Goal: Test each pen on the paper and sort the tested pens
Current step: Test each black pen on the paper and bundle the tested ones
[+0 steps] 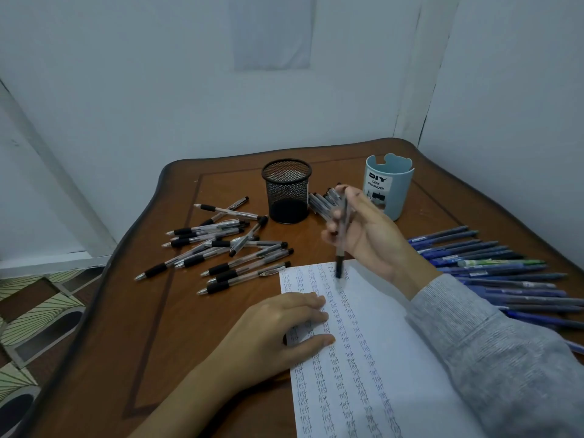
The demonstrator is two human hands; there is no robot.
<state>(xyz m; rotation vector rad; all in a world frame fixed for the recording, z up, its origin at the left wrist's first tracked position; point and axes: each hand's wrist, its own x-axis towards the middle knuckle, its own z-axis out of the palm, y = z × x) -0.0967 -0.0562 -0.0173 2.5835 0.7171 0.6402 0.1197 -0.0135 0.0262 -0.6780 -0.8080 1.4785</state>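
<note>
A white sheet of paper covered in columns of the word "test" lies on the wooden table. My left hand rests flat on the sheet's left edge, fingers straight. My right hand holds a clear pen with a black grip above the top of the paper, tip pointing down. The pen is blurred. A loose heap of black-grip pens lies left of the paper. A row of blue pens lies to the right. Several more clear pens lie behind my right hand.
A black mesh pen cup stands at the back middle of the table. A light blue cup labelled "DIY desk organizer" stands to its right. Walls close in behind and to the right. Patterned floor shows at the left.
</note>
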